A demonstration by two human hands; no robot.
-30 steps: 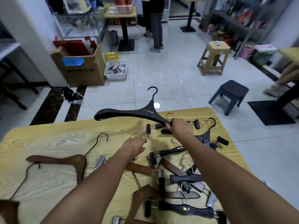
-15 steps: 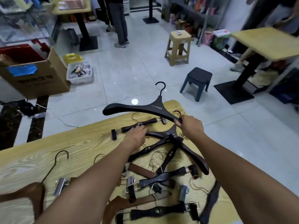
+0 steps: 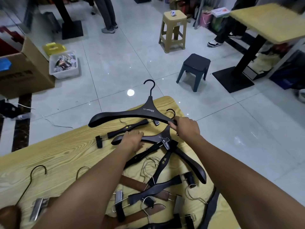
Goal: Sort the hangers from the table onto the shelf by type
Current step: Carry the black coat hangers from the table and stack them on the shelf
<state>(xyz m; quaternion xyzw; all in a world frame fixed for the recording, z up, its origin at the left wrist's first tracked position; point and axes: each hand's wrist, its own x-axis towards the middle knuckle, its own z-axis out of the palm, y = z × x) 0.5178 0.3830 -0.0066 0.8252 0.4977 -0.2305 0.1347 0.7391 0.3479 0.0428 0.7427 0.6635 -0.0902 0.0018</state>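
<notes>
Gripping one end of a black coat hanger, the right hand holds it in the air over the far edge of the wooden table, hook pointing away, fingers wrapped round its arm. The left hand lies on the arm of a second black coat hanger, which rests on the table; its fingers are pressed together, but I cannot tell whether they close round it. Black clip hangers and brown ones lie crossed in a pile nearer the body. Beyond the table stand a grey stool and a cardboard box.
</notes>
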